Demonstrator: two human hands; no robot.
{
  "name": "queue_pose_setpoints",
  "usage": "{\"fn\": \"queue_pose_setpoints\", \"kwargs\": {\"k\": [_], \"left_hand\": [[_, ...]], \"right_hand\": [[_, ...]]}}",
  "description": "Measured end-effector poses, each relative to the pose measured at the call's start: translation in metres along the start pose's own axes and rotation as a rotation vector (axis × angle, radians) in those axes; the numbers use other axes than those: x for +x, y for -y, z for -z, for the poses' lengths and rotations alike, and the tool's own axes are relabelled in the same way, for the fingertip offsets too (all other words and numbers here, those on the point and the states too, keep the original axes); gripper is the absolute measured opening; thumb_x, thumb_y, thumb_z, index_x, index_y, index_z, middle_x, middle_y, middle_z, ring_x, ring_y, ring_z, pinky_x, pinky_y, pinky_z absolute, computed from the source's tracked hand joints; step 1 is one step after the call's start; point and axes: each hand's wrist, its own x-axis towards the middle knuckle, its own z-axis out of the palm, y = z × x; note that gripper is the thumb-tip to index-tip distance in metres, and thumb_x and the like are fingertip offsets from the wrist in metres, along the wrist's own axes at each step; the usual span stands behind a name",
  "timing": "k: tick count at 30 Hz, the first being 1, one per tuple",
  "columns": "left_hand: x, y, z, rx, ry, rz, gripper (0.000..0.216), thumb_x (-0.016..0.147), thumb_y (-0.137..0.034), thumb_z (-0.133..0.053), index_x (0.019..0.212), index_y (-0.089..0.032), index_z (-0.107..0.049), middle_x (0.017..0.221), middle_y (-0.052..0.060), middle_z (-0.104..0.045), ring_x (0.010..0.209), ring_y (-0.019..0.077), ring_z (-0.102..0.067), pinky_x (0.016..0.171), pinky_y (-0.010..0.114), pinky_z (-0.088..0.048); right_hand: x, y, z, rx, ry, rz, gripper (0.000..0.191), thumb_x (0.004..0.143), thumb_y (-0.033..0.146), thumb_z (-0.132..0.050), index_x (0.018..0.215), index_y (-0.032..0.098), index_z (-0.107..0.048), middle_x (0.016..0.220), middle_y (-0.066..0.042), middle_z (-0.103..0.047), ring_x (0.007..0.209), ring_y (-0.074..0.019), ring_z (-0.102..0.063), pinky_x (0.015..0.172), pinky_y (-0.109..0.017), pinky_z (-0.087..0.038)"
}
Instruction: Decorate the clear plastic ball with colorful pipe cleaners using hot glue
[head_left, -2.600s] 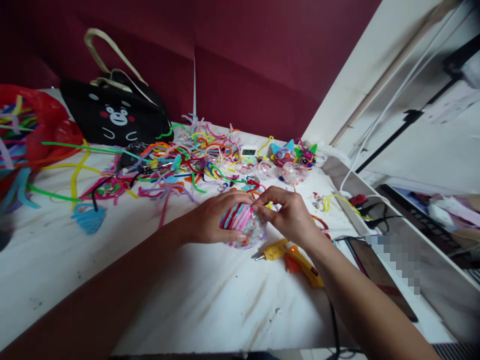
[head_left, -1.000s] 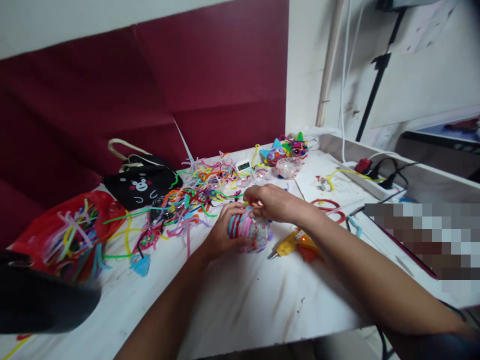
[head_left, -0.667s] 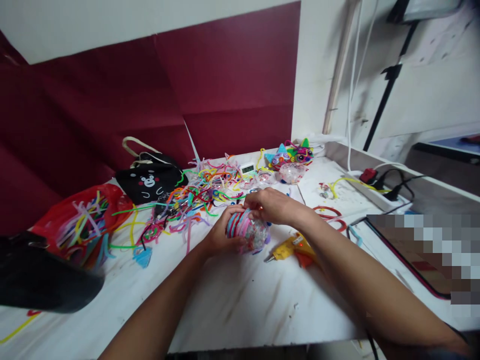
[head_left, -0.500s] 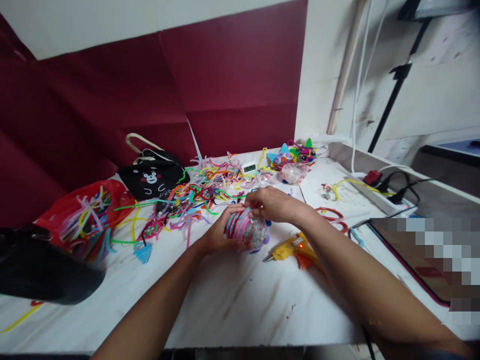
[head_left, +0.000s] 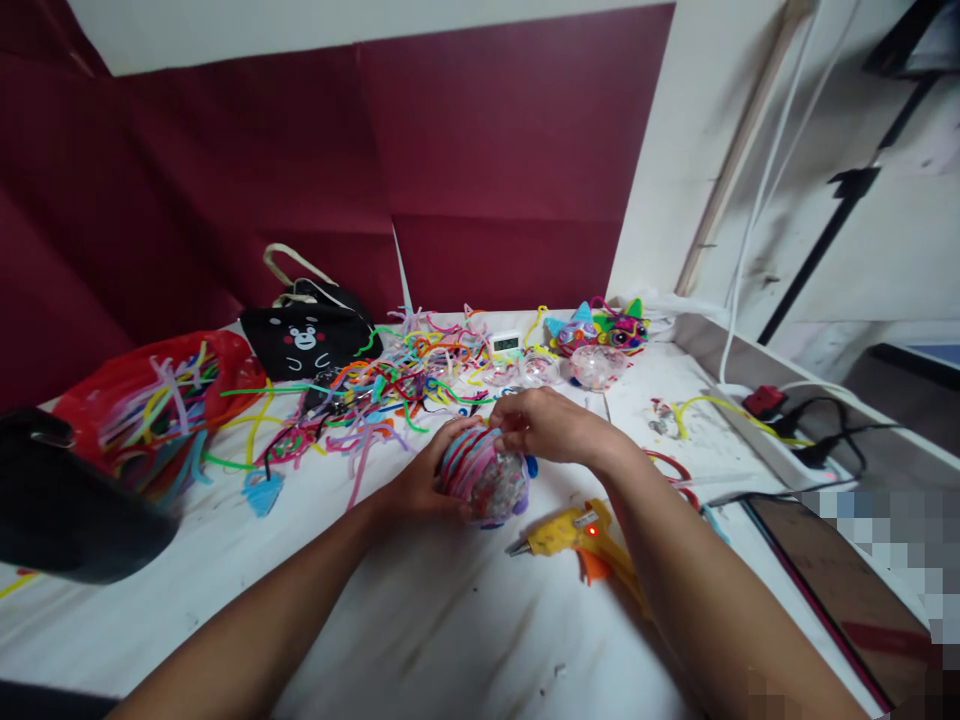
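My left hand (head_left: 429,478) is wrapped round the left side of a clear plastic ball (head_left: 501,488), partly covered with pink, red and blue pipe cleaners (head_left: 466,462). It is tilted just above or on the table; I cannot tell which. At the ball's upper edge, my right hand (head_left: 546,425) has its fingers pinched together on the pipe cleaners; the fingertips are partly hidden. Small blue and purple pieces stick out at the ball's right and lower edges. Below my right forearm lies a yellow glue gun (head_left: 564,533), its red light on, nozzle pointing left.
Loose pipe cleaners (head_left: 409,375) lie behind the ball, near a black bag (head_left: 307,340) and a small digital clock (head_left: 505,343). A red bag (head_left: 244,362) of pipe cleaners and a black container (head_left: 82,510) stand left. Decorated figures (head_left: 626,328), a clear ball (head_left: 596,367) and a power strip (head_left: 780,430) are right.
The view has shifted a little, so things on the table sit lower. The ball has turned slightly in my left hand. My right fingers stay at its upper edge.
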Motion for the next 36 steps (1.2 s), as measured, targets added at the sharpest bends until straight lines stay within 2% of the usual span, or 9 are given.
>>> {"fn": "queue_pose_setpoints", "kwargs": {"k": [4,9,13,18,25,30,33,36], "left_hand": [[-0.003,-0.003,-0.002,-0.048,-0.019,0.029,0.107,0.059,-0.059,-0.088,0.147,-0.025,-0.037,0.15,0.018,-0.043,0.136,0.0404,-0.049,0.109,0.053,-0.046],[-0.004,0.001,-0.001,-0.072,-0.042,0.027,0.105,0.057,-0.05,-0.093,0.145,-0.029,-0.04,0.152,0.017,-0.043,0.138,0.0415,-0.048,0.106,0.051,-0.049],[-0.004,0.002,-0.001,-0.081,-0.028,0.037,0.102,0.059,-0.049,-0.092,0.144,-0.032,-0.039,0.151,0.015,-0.044,0.137,0.0397,-0.049,0.108,0.053,-0.048],[-0.003,0.001,-0.002,-0.025,-0.055,-0.02,0.099,0.061,-0.05,-0.09,0.144,-0.029,-0.04,0.151,0.016,-0.043,0.14,0.0408,-0.044,0.114,0.057,-0.04],[-0.002,0.004,-0.002,-0.034,-0.061,-0.053,0.095,0.06,-0.052,-0.091,0.139,-0.032,-0.042,0.15,0.014,-0.046,0.139,0.0409,-0.046,0.112,0.055,-0.043],[0.0,0.006,-0.001,-0.055,-0.059,-0.024,0.095,0.061,-0.047,-0.091,0.14,-0.028,-0.041,0.145,0.015,-0.049,0.132,0.0395,-0.052,0.107,0.053,-0.047],[0.0,0.009,-0.001,-0.045,-0.067,-0.032,0.094,0.061,-0.048,-0.091,0.139,-0.026,-0.043,0.144,0.015,-0.05,0.133,0.0419,-0.05,0.109,0.055,-0.045],[-0.001,0.012,-0.001,-0.071,-0.062,-0.023,0.093,0.063,-0.047,-0.089,0.141,-0.029,-0.043,0.146,0.013,-0.048,0.134,0.0438,-0.048,0.109,0.055,-0.045]], "right_hand": [[0.0,0.0,0.002,0.007,0.008,-0.014,0.02,0.083,0.02,-0.074,0.103,0.021,-0.076,0.085,-0.001,-0.076,0.075,-0.0137,-0.069,0.064,-0.02,-0.043],[0.0,0.0,0.004,0.007,0.017,-0.023,0.023,0.081,0.023,-0.077,0.104,0.023,-0.076,0.09,-0.002,-0.077,0.082,-0.0159,-0.071,0.066,-0.021,-0.044],[0.001,0.0,0.005,0.02,0.029,-0.03,0.023,0.081,0.023,-0.077,0.104,0.023,-0.076,0.089,-0.002,-0.077,0.081,-0.0157,-0.071,0.065,-0.022,-0.043],[0.001,0.0,0.005,0.029,0.033,-0.03,0.025,0.082,0.024,-0.077,0.107,0.022,-0.076,0.092,-0.002,-0.077,0.083,-0.0159,-0.07,0.066,-0.022,-0.043],[-0.001,0.001,0.007,0.006,0.035,-0.034,0.025,0.083,0.024,-0.076,0.108,0.023,-0.075,0.093,-0.002,-0.078,0.086,-0.0162,-0.071,0.068,-0.022,-0.044],[0.001,0.001,0.006,0.019,0.037,-0.036,0.024,0.084,0.023,-0.075,0.108,0.022,-0.075,0.093,-0.002,-0.077,0.084,-0.016,-0.071,0.069,-0.022,-0.044],[0.002,-0.001,0.005,0.03,0.037,-0.039,0.023,0.084,0.022,-0.074,0.107,0.02,-0.075,0.09,-0.003,-0.076,0.085,-0.0167,-0.07,0.069,-0.023,-0.043],[0.002,-0.004,0.004,0.048,0.04,-0.038,0.023,0.083,0.022,-0.074,0.106,0.019,-0.075,0.09,-0.003,-0.076,0.084,-0.0168,-0.07,0.068,-0.022,-0.042]]}}
